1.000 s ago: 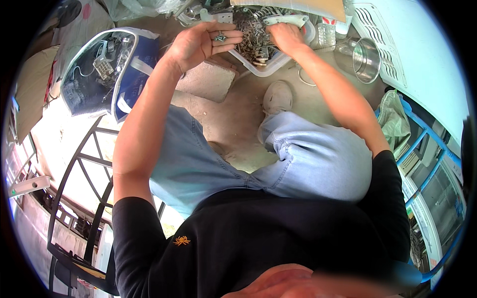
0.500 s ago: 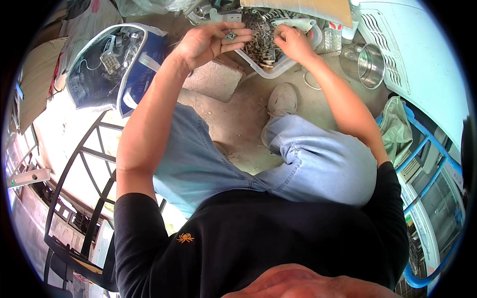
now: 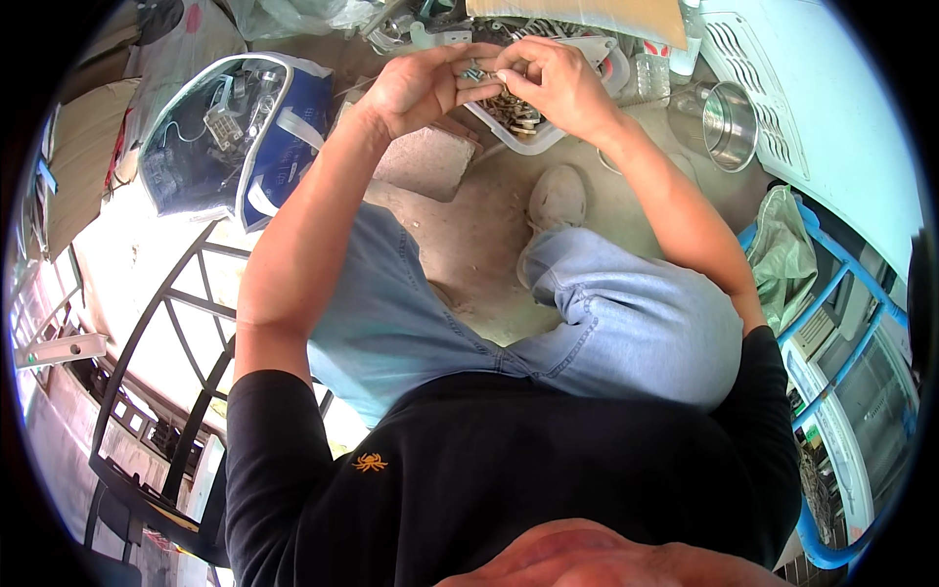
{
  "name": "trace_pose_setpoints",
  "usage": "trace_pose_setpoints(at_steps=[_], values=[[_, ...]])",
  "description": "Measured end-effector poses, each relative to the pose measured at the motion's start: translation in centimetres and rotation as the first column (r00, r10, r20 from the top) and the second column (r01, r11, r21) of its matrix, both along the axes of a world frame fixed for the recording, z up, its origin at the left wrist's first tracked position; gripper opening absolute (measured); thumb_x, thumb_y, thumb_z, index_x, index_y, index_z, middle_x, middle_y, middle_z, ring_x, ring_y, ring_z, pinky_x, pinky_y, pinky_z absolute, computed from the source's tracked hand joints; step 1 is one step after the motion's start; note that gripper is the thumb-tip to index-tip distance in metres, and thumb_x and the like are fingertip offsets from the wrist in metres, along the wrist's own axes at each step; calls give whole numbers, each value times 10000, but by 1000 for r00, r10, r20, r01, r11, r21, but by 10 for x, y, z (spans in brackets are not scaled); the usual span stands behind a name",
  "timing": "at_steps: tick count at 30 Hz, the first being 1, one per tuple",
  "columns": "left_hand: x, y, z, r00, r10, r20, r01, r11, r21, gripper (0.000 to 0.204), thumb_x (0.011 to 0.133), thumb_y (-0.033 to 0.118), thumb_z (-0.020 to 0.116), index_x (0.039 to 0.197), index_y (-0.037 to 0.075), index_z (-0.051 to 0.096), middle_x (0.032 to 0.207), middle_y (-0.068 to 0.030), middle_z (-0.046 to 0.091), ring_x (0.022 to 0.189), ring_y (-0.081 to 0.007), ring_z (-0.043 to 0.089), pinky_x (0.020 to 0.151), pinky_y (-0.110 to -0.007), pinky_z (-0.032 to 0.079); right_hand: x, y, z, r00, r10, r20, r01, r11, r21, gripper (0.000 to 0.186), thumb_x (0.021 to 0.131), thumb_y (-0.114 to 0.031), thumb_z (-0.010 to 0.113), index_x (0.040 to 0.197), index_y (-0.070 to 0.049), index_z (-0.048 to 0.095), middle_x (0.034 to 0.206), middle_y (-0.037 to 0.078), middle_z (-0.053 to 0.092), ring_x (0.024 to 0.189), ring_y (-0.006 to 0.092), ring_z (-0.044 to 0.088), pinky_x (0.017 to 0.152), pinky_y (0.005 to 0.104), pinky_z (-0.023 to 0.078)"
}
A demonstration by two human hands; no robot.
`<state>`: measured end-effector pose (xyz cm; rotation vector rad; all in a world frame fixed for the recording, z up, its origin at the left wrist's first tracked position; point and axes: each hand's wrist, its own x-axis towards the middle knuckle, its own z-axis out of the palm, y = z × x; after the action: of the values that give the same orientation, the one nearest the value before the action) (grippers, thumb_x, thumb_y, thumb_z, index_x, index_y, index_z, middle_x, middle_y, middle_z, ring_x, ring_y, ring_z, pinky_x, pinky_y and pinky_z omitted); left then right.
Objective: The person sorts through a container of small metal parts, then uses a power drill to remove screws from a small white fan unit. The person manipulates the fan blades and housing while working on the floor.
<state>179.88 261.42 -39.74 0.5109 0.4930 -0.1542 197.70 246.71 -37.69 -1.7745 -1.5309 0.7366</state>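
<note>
My left hand (image 3: 416,90) is turned palm up over the near left side of the tub, fingers stretched out. Several small metal screws (image 3: 474,73) lie across its fingers. My right hand (image 3: 562,88) meets those fingertips from the right, its thumb and forefinger pinched together. Whatever sits in that pinch is too small to make out. Below both hands is a white plastic tub (image 3: 533,147) heaped with loose screws and small metal fittings (image 3: 518,115); my hands hide part of the heap.
A blue clear-fronted bag (image 3: 186,147) of metal parts stands left, beside a concrete block (image 3: 425,161). Cardboard (image 3: 577,18) lies behind the tub. A steel pot (image 3: 729,127) rests on its side at right, near a pale appliance panel (image 3: 831,108) and a blue metal frame (image 3: 831,249).
My right hand has moved left and up from the heap in the tub to the fingertips of my left hand. My left hand has shifted slightly right, still carrying the screws.
</note>
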Motion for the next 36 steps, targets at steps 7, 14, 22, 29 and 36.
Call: trace_pose_setpoints(at_steps=[7, 14, 22, 29, 36], values=[[6, 0, 5, 985, 141, 101, -148, 987, 63, 514, 1093, 310, 339, 1379, -97, 465, 1367, -181, 567, 1238, -281, 562, 1126, -398, 415, -3, 13, 11, 993, 95, 70, -103, 987, 124, 160, 871, -133, 702, 1014, -64, 679, 852, 50, 610, 636, 174, 595, 601, 332, 491], [5, -3, 3, 995, 95, 30, -96, 995, 8, 555, 1099, 343, 283, 1394, -97, 450, 1366, -178, 569, 1242, -278, 563, 1131, -414, 413, -6, 9, 5, 989, 61, -135, -50, 995, 82, 132, 877, -104, 713, 996, -57, 681, 828, 19, 586, 678, 135, 593, 615, 318, 472], [6, 0, -2, 994, 98, 52, -101, 992, 74, 555, 1066, 290, 319, 1434, -119, 383, 1447, -249, 491, 1330, -337, 509, 1151, -414, 404, 39, -10, -18, 910, -228, -345, 123, 946, -301, 102, 944, -105, 661, 968, -7, 650, 777, 11, 664, 684, 60, 606, 616, 235, 505], [-5, 10, 3, 986, 154, 64, -160, 984, 82, 565, 1056, 286, 305, 1435, -127, 373, 1453, -272, 475, 1357, -348, 482, 1166, -423, 386, 49, -16, -58, 990, -122, -74, 80, 905, -418, 124, 833, -130, 680, 873, -14, 663, 784, 96, 729, 713, 193, 701, 681, 328, 538], [-29, 1, 51, 954, 295, -55, -279, 939, 204, 410, 1034, 161, 359, 1278, -119, 533, 1223, -233, 630, 1154, -307, 620, 1030, -411, 503, 54, -30, -67, 993, -4, 115, 32, 968, -250, 245, 870, -154, 692, 1084, -36, 671, 924, 147, 737, 889, 326, 710, 847, 391, 547]])
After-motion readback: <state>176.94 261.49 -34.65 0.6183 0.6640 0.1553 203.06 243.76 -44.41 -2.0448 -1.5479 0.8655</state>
